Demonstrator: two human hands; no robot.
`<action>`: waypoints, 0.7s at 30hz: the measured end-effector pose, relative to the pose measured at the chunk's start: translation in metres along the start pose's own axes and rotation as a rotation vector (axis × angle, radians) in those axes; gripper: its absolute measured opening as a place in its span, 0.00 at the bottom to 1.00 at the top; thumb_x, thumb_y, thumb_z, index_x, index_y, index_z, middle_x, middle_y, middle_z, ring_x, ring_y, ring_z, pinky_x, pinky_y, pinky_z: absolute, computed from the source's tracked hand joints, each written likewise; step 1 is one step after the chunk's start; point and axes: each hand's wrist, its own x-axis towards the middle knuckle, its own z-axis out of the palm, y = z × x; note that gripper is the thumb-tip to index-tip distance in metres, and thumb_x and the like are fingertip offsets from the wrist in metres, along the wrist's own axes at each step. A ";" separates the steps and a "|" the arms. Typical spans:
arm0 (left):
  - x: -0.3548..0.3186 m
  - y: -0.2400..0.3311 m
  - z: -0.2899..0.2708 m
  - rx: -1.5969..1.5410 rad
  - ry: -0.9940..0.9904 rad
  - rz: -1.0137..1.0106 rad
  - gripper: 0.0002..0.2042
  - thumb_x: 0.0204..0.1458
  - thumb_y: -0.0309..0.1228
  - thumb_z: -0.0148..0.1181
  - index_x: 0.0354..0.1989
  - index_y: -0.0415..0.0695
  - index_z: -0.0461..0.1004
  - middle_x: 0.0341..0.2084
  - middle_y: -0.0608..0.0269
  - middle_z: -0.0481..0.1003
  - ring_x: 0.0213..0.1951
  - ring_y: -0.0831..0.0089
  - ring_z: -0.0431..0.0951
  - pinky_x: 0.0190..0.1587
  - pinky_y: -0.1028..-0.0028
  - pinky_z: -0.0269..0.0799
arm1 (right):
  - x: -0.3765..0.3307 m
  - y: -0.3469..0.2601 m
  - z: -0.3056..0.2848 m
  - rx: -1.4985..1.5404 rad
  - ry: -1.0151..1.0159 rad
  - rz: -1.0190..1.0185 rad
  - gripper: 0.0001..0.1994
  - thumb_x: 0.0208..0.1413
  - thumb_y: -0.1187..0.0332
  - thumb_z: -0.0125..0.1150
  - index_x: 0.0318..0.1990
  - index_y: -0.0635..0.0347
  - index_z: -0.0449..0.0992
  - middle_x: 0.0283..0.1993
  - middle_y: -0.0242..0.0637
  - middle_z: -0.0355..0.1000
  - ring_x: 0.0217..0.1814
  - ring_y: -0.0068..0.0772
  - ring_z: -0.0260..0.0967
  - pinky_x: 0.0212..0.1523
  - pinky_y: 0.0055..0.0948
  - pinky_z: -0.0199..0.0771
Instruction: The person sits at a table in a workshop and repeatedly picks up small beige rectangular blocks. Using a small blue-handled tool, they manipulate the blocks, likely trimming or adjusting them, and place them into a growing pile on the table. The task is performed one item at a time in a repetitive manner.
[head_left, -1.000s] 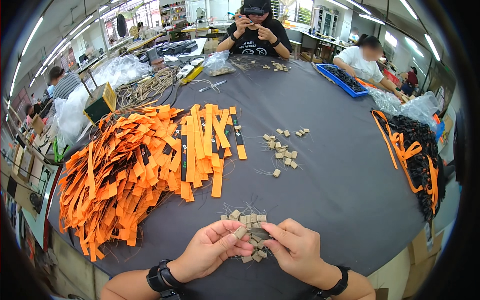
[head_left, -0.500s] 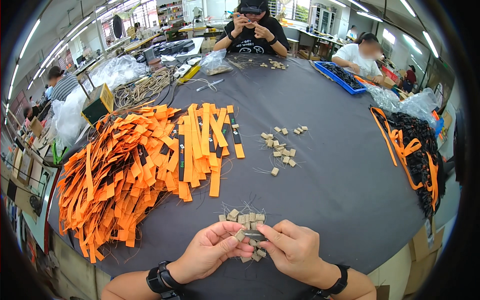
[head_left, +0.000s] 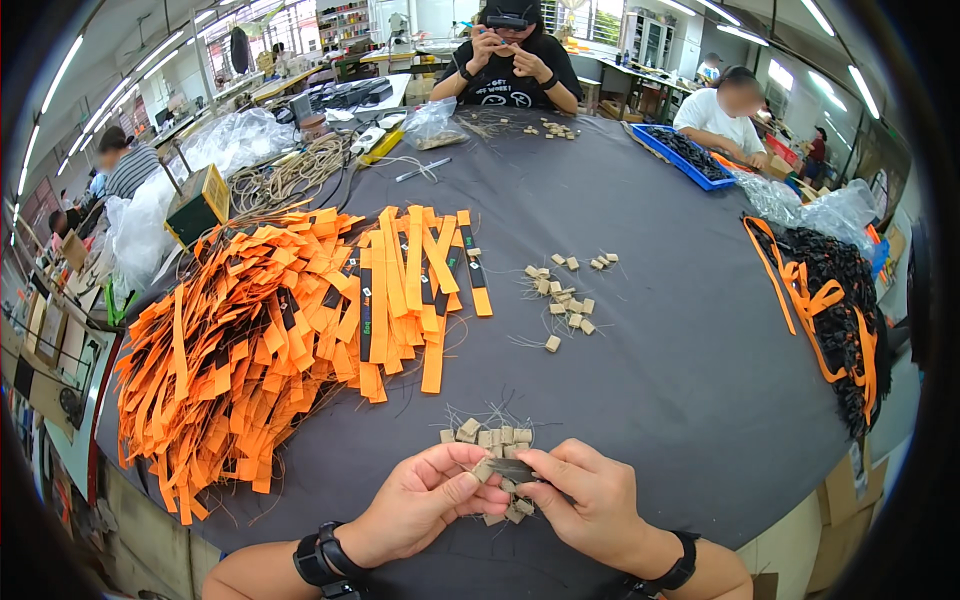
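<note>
At the near edge of the table, my left hand [head_left: 435, 500] pinches a small beige fabric tab [head_left: 484, 469] between thumb and fingers. My right hand [head_left: 590, 497] grips a short, dark, flat-bladed metal tool [head_left: 515, 470] whose tip meets the tab. Most of the tool's handle is hidden in my fingers, so its exact kind does not show. Behind and below the hands lies a cluster of similar beige tabs [head_left: 487, 438] with loose thread ends.
A big heap of orange and black strips [head_left: 250, 350] covers the left. More tabs [head_left: 570, 303] lie mid-table. Black material with orange ribbon [head_left: 825, 300] sits at right, a blue tray [head_left: 690, 160] farther back. Co-workers [head_left: 508, 70] sit across the table.
The dark tool has turned slightly in my right hand, showing more of its flat side at the tab. Both hands stay in almost the same place.
</note>
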 end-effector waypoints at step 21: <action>0.000 0.002 0.005 0.105 0.004 0.023 0.13 0.61 0.25 0.49 0.53 0.36 0.64 0.44 0.53 0.74 0.46 0.65 0.78 0.52 0.68 0.75 | 0.000 0.001 0.001 -0.105 0.033 -0.096 0.16 0.42 0.71 0.70 0.42 0.56 0.80 0.26 0.30 0.69 0.18 0.27 0.66 0.18 0.25 0.65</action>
